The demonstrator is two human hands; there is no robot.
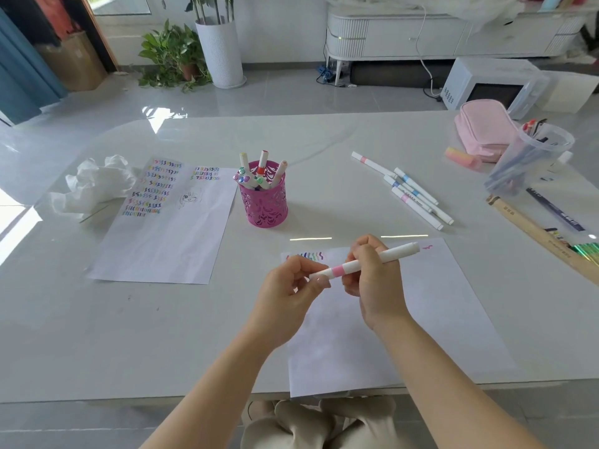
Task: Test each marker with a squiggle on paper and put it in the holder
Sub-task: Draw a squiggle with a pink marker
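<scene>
Both hands hold a white marker with a pink band (398,252) level above the near sheet of paper (421,319). My right hand (372,280) grips its middle; my left hand (291,286) pinches its left end. Coloured squiggles (309,256) mark the sheet's top left corner, and a pink squiggle (428,246) sits near its top right. The pink mesh holder (264,205) stands behind the sheet with several markers in it. Several white markers (411,192) lie on the table to the right of the holder.
A second sheet (168,228) covered in squiggle rows lies at the left, with crumpled tissue (94,186) beyond it. At the right are a pink pouch (483,131), a clear tub of pens (528,157), a pink eraser (462,158) and a wooden ruler (544,241).
</scene>
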